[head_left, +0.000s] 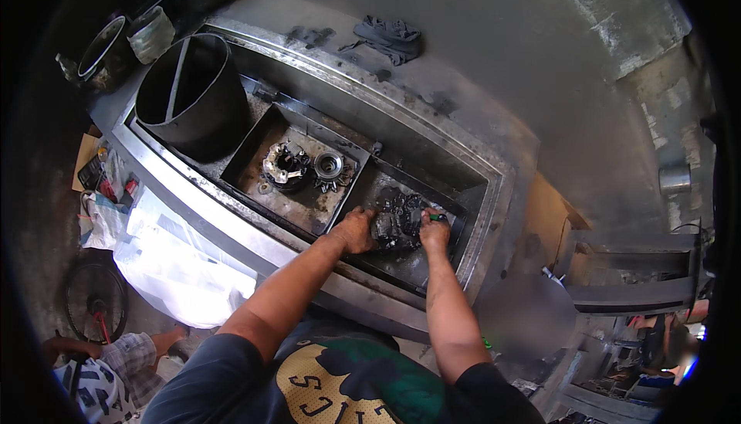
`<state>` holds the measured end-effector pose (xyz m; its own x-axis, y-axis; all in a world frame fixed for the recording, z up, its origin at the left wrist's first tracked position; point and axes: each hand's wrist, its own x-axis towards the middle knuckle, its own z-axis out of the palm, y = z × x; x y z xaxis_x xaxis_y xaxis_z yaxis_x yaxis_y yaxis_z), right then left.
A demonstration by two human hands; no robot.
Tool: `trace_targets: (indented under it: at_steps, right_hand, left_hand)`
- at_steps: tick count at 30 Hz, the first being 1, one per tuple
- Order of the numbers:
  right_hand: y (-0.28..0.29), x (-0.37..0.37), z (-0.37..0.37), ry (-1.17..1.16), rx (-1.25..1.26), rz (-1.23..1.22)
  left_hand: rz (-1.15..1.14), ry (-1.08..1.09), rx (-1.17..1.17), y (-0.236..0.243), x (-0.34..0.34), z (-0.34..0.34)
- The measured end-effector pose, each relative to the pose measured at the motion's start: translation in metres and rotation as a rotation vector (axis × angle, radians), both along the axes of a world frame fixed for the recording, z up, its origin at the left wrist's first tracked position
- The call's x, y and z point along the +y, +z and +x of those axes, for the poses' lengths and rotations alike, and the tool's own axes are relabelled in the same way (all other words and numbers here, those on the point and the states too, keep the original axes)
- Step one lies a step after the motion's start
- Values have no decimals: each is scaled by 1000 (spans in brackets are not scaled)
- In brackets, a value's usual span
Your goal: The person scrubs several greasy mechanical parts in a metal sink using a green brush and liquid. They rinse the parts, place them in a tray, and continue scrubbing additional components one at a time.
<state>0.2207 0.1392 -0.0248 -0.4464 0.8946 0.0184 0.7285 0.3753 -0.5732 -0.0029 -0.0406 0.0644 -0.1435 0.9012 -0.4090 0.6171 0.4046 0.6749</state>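
A dark, greasy metal machine part (395, 222) lies in the right-hand section of a metal wash basin (324, 69). My left hand (353, 230) is closed on its left end, with the fingertips partly hidden. At its right side my right hand (434, 234) is closed round a small tool with a green handle (438, 217); the tool's working end cannot be made out. In the basin's middle section, left of my hands, stand a ring-shaped metal part (285, 167) and a toothed metal part with a round hub (329, 166).
A large black bucket (193, 127) stands in the basin's left end. A dark rag (390, 38) lies on the ledge behind. White plastic sheeting (181, 266) hangs at the front left, near a seated person in plaid shorts (131, 354). Metal frames (629, 293) stand at right.
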Motion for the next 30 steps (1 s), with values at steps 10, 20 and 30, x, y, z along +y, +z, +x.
trace_targets:
  at_steps: [10, 20, 30]
  right_hand:
    - [125, -74, -56, 131, 197, -59]
    - [102, -62, -56, 92, 260, -309]
    - [63, -58, -58, 68, 316, -217]
  left_hand:
    - [-126, 98, 124, 26, 6, 15]
    - [-34, 147, 6, 8, 8, 12]
    - [-144, 200, -135, -10, 6, 1]
